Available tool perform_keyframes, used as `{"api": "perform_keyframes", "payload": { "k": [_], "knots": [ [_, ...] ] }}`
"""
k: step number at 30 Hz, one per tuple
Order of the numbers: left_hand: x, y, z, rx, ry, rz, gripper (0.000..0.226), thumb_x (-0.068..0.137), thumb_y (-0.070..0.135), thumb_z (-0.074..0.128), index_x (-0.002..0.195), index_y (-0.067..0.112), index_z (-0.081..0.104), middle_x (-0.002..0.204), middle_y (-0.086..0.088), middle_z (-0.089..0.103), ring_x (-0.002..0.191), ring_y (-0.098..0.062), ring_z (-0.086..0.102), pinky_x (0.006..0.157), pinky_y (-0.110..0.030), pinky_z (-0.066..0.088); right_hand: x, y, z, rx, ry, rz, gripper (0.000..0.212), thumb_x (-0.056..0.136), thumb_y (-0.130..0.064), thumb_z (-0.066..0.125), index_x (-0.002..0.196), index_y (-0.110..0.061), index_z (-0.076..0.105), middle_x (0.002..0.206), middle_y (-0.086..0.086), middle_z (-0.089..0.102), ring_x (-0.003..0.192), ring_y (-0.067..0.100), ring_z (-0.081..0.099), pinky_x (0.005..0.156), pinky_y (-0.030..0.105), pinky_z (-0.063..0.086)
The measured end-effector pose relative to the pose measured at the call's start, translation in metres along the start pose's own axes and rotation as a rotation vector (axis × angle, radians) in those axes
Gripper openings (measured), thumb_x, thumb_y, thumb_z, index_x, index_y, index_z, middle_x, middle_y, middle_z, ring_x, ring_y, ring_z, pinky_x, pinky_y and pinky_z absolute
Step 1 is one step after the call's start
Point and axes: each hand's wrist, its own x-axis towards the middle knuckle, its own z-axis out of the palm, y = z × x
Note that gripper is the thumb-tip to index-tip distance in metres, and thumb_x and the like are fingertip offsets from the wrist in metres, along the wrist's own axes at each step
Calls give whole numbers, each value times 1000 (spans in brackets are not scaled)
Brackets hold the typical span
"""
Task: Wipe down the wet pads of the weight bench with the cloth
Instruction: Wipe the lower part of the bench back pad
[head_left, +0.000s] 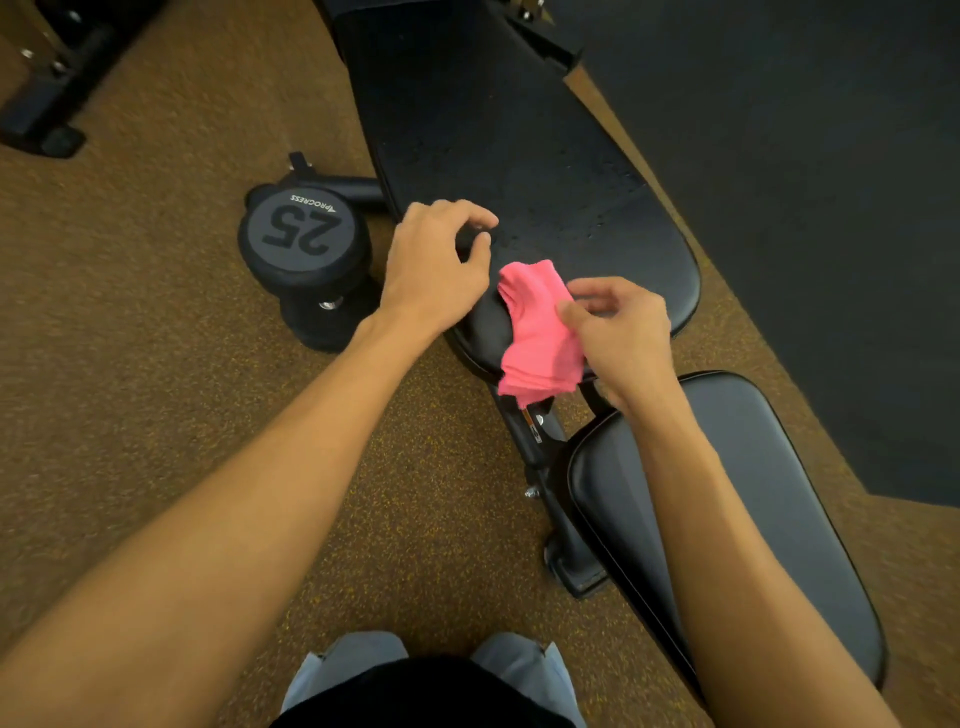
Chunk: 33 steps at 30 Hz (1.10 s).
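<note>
The long padded surface (493, 130) of the weight bench runs away from the person, black and speckled with small water droplets (587, 208) over its nearer half. The pink cloth (537, 332) lies bunched on the near end of that surface, its lower part hanging over the rounded end towards the metal frame (535, 441) beneath. The right hand (623, 332) is at the near right part of the surface, and its thumb and fingers pinch the right edge of the cloth. The left hand (431, 265) is over the near left edge of the surface, just left of the cloth and apart from it; its fingers are loosely curled with nothing seen in them, and whether the fingertips touch the padding cannot be told. The seat pad (727, 493) follows the near end of the surface across a narrow gap, partly under the right forearm, and looks smooth and shiny. A black dumbbell (301, 234) marked 25 lies on the brown speckled floor (156, 338) just left of the surface, beside the left hand. A dark mat (831, 208) covers the floor to the right of the surface. Far to the upper left of the surface, the black base of another piece of equipment (47, 104) rests on the floor.
</note>
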Motion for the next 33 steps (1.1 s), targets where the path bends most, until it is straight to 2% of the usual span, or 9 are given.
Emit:
{"api": "perform_keyframes", "payload": {
  "k": [2,5,11,14,18,23,28,30,33],
  "knots": [
    [-12,17,9,27,14,17,22,101,30,63,119,27,75,116,6,71,115,-19,57,103,-40,47,-8,8,6,207,10,99,13,95,-18,82,101,-26,74,96,-2,75,96,19,75,83,40,63],
    [-30,36,23,21,-13,29,26,101,35,63,122,26,75,119,6,69,113,-18,55,103,-37,41,-20,21,6,274,-20,75,12,98,-17,74,102,-29,75,102,-1,79,100,18,77,88,47,66],
    [-41,55,36,91,23,33,46,101,41,59,141,21,67,138,4,60,126,-18,50,108,-34,36,-20,36,-25,228,11,3,27,103,-3,63,104,-27,76,96,-4,79,79,5,72,77,30,61],
    [-45,68,43,106,21,76,46,100,41,62,142,23,64,140,5,56,127,-18,50,108,-34,37,-14,42,-37,180,67,-33,26,103,-7,65,107,-28,77,98,-8,78,85,5,71,82,29,60],
    [-51,70,54,181,5,109,39,98,45,67,129,22,70,135,3,57,125,-20,51,104,-35,41,-3,44,-42,48,119,-170,24,103,-10,65,117,-25,77,107,-12,75,89,1,67,81,17,54],
    [-64,55,57,247,-28,122,47,99,38,69,142,18,63,145,-3,56,134,-25,50,108,-40,43,18,50,-33,-188,155,-349,25,101,-14,65,121,-24,76,119,-12,69,108,4,54,91,6,35],
    [-79,36,47,285,72,184,38,104,25,60,140,13,67,146,-8,60,139,-29,51,120,-47,37,39,49,-20,-317,179,-465,27,101,-21,62,125,-22,72,130,-8,68,125,17,53,103,30,35],
    [-85,30,45,278,97,187,38,104,19,60,140,8,66,148,-12,60,144,-31,49,123,-51,35,48,48,-12,-324,183,-486,28,101,-22,60,126,-20,71,132,-6,68,129,20,53,107,33,37],
    [-88,32,52,200,74,206,39,109,18,57,145,6,63,153,-13,58,148,-30,47,124,-47,37,54,49,2,-366,238,-519,30,103,-28,58,129,-19,70,136,-5,66,131,18,54,110,30,34]
  ]
}}
